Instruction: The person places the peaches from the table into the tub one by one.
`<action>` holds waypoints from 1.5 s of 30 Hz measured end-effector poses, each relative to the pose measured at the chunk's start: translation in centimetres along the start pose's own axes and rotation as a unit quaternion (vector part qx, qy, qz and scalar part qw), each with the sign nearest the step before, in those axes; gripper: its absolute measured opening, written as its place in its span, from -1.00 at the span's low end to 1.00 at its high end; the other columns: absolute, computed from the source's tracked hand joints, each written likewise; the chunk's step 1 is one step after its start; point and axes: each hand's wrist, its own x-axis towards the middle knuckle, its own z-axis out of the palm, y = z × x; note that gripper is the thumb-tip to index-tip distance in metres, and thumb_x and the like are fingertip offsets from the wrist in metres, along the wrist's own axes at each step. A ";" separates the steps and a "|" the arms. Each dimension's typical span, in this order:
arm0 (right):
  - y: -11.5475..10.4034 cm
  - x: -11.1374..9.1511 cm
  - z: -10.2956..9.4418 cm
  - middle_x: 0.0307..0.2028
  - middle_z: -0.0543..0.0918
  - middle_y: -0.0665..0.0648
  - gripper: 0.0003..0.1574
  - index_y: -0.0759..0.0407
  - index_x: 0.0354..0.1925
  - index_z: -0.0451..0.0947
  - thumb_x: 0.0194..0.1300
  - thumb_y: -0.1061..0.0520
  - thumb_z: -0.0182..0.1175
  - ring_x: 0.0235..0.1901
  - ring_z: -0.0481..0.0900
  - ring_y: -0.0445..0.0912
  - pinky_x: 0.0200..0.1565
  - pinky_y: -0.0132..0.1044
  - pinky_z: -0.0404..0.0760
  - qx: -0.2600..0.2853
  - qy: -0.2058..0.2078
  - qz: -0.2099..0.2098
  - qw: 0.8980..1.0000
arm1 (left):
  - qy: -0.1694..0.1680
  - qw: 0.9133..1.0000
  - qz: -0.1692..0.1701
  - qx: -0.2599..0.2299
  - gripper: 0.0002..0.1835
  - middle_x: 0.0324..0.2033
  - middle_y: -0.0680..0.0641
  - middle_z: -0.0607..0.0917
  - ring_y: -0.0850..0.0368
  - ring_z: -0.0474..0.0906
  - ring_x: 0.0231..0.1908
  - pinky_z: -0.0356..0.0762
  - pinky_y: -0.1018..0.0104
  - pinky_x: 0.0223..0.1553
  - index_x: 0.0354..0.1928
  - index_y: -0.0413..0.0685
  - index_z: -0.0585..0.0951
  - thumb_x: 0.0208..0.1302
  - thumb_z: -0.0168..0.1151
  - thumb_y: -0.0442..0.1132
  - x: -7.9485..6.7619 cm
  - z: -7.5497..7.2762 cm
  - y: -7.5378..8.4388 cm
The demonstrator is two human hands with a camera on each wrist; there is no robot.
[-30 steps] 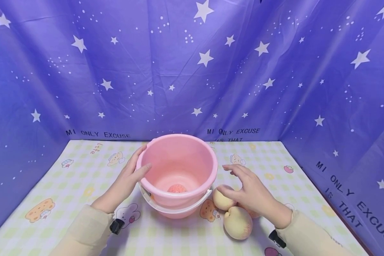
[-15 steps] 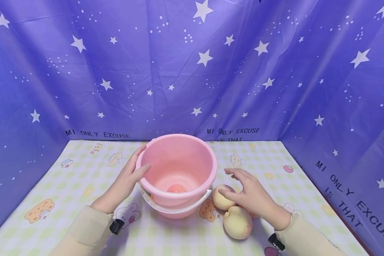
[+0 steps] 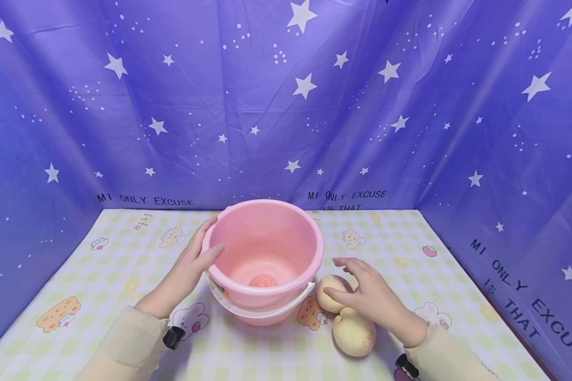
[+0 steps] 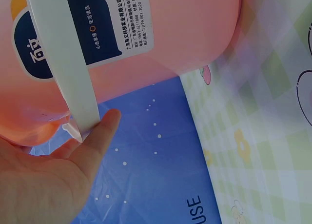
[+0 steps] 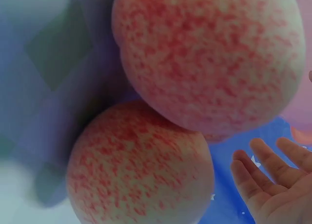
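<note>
A pink bucket (image 3: 262, 227) with a white handle (image 3: 262, 313) hanging at its front stands on the table. My left hand (image 3: 186, 270) grips its left rim, thumb over the inside and fingers outside. At the bottom of the bucket lies a red-speckled round thing (image 3: 263, 280), partly hidden by the rim. Right of the bucket are a pale peach (image 3: 333, 288) and a nearer peach (image 3: 354, 333). My right hand (image 3: 376, 296) hovers above them with loosely bent fingers, holding nothing. In the right wrist view, two red-speckled peaches (image 5: 209, 58) loom close beside the hand.
A checked cloth (image 3: 124, 243) printed with cartoon figures covers the table. Purple star-patterned curtains (image 3: 248, 106) rise behind it and at both sides. A printed label (image 4: 102, 29) is on the bucket's wall.
My right hand has moved slightly down and towards me over the peaches. A third peach that showed under it earlier is now hidden. My left hand and the bucket stay put.
</note>
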 end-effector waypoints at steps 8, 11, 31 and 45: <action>0.4 -0.1 0.9 0.00 0.59 0.08 -0.20 0.15 0.08 0.49 -0.01 -0.29 0.33 0.05 0.51 0.06 0.04 0.01 0.49 -0.001 0.001 -0.003 1.000 | -0.002 1.000 0.002 -0.003 -0.34 0.42 0.03 -0.01 -0.04 -0.14 0.40 -0.18 -0.30 0.28 0.41 0.38 0.00 0.33 -0.01 0.08 -0.1 0.0 0.0; 0.4 -0.2 1.1 -0.01 0.60 0.08 -0.21 0.15 0.08 0.49 -0.01 -0.27 0.34 0.04 0.51 0.06 0.07 0.00 0.47 -0.003 0.003 -0.006 1.000 | -0.003 1.000 0.001 -0.005 -0.34 0.42 0.04 -0.01 -0.04 -0.14 0.40 -0.18 -0.31 0.28 0.41 0.39 0.00 0.32 -0.01 0.08 -0.1 0.0 0.0; 0.4 -0.3 2.5 0.06 0.55 0.13 -0.21 0.14 0.10 0.49 -0.01 -0.26 0.33 0.09 0.47 0.06 0.11 0.00 0.44 -0.033 -0.017 0.027 0.999 | -0.002 1.000 0.000 -0.008 -0.33 0.42 0.03 0.00 -0.05 -0.13 0.40 -0.17 -0.31 0.28 0.41 0.39 0.00 0.32 -0.01 0.08 -0.1 0.0 0.1; 0.3 0.0 2.7 0.04 0.55 0.10 -0.24 0.15 0.07 0.49 0.00 -0.25 0.32 0.06 0.49 0.03 0.09 -0.03 0.46 -0.046 -0.041 0.033 0.998 | -0.001 1.000 0.003 -0.007 -0.33 0.42 0.02 0.00 -0.05 -0.13 0.40 -0.18 -0.30 0.28 0.41 0.37 0.01 0.32 0.00 0.08 -0.1 -0.1 0.0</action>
